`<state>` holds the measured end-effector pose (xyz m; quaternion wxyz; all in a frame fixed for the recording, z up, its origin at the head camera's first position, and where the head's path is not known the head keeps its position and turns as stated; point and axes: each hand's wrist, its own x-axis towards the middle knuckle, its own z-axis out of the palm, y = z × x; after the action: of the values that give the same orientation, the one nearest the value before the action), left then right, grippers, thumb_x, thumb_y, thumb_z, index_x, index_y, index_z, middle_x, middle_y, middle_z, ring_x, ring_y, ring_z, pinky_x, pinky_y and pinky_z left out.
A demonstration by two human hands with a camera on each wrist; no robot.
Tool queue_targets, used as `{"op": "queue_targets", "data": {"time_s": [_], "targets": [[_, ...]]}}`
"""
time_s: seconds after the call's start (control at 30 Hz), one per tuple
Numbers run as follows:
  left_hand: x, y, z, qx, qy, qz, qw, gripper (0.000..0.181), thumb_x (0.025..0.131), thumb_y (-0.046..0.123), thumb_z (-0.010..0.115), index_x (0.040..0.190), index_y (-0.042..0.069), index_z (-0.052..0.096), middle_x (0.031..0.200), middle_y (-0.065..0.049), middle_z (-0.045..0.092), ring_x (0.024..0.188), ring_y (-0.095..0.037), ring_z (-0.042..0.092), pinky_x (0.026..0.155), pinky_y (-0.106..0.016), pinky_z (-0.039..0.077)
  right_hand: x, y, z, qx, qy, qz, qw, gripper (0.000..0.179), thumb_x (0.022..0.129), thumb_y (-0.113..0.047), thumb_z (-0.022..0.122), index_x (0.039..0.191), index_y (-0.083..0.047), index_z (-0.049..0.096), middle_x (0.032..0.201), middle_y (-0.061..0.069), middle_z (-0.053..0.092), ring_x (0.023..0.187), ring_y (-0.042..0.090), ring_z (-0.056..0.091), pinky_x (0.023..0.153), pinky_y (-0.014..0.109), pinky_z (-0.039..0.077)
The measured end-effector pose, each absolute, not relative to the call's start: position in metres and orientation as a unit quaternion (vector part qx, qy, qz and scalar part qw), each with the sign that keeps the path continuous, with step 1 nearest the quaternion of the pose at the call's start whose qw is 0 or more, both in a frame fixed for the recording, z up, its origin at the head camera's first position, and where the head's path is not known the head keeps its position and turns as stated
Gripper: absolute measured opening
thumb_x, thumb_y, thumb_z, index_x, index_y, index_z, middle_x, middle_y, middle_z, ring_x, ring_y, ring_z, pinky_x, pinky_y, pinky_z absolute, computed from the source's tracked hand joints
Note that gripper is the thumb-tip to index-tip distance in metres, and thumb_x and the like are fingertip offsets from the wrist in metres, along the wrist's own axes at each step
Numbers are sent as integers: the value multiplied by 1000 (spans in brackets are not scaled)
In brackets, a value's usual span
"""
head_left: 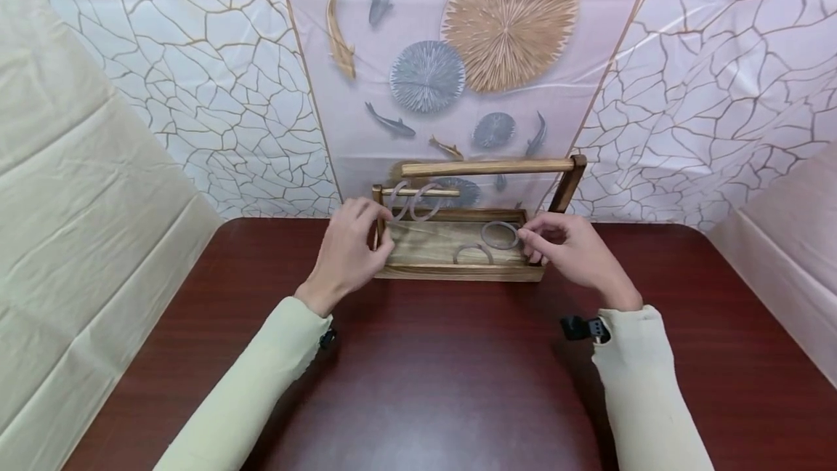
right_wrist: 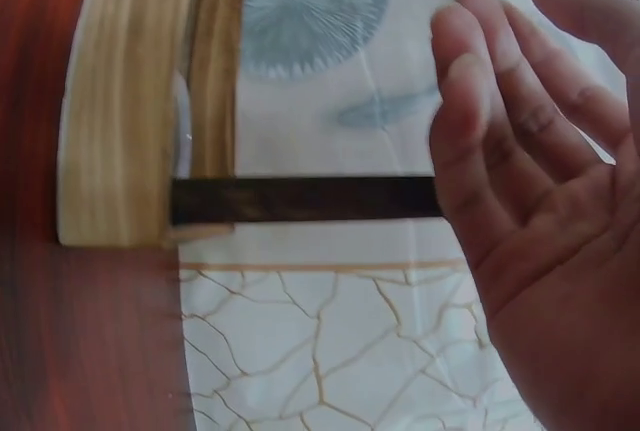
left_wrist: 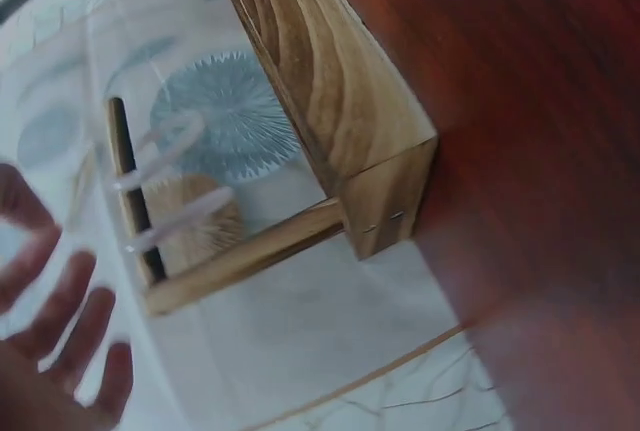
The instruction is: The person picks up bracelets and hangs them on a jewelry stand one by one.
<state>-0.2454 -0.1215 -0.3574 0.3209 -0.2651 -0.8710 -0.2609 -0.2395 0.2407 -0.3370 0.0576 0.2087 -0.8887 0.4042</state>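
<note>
A wooden rack with a tray base (head_left: 458, 273) stands at the back of the table. Two pale, see-through rings that look like bangles (head_left: 425, 203) hang on its short lower bar (left_wrist: 132, 191). Inside the tray lie two more, a right-hand ring (head_left: 500, 248) and a front ring (head_left: 474, 246) partly hidden by the front wall. My left hand (head_left: 356, 242) is beside the left post, fingers loosely bent and holding nothing. In front of the right post, my right hand (head_left: 569, 242) overlaps the right-hand ring's edge; the right wrist view shows no ring between its fingers (right_wrist: 510, 121).
A longer upper bar (head_left: 487, 166) runs from the top of the dark right post (head_left: 567, 184). Behind the rack hangs a cloth (head_left: 418, 13) printed with fish and round leaves. The dark red table (head_left: 418, 369) extends in front.
</note>
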Motion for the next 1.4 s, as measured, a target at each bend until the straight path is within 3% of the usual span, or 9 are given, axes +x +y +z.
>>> {"op": "queue_targets", "data": {"time_s": [0.27,0.4,0.5,0.67,0.87,1.1,1.4], "targets": [[-240,-103,-338,-384,-895,-157,163,19,93,12,64,112,14,67,114,-1,65,103,-22,56,93,-38,52,-234,261,-328,201,-898,387,60,22,102,-27,63,103,-7,73,83,10,75,68,13,69,66,24,58],[-240,-88,-335,-400,-900,-133,107,18,96,14,62,114,15,66,120,0,63,114,-21,56,103,-39,51,-233,271,-328,188,-905,373,75,22,102,-27,64,101,-8,74,82,4,75,73,9,69,69,20,54],[-240,-78,-334,-408,-901,-118,83,21,97,12,60,116,17,65,122,1,61,119,-20,56,101,-38,52,-233,276,-330,178,-912,360,81,23,102,-29,63,101,-9,73,83,-1,76,80,5,68,73,18,50],[-244,-61,-330,-430,-897,-87,61,32,94,0,56,119,17,65,124,0,61,119,-20,54,90,-34,53,-235,280,-334,155,-906,386,75,20,101,-29,66,100,-10,68,88,-4,74,85,3,68,75,15,49],[-254,-44,-330,-446,-894,-23,32,38,92,2,64,127,17,61,129,-3,60,127,-24,52,102,-35,51,-237,278,-341,133,-887,432,94,19,96,-23,72,97,-9,60,97,2,59,83,6,61,73,16,49],[-264,-29,-338,-445,-895,14,14,45,101,4,56,143,17,53,147,-7,52,139,-28,45,110,-37,49,-242,283,-348,163,-864,464,106,28,97,-10,68,118,2,54,106,4,60,94,0,62,80,11,51],[-282,-8,-340,-450,-893,31,7,48,103,-5,48,143,22,54,149,-5,51,138,-25,46,108,-36,51,-246,282,-353,179,-834,514,89,45,101,-2,60,141,4,42,117,10,61,97,-1,67,81,17,59]]}}
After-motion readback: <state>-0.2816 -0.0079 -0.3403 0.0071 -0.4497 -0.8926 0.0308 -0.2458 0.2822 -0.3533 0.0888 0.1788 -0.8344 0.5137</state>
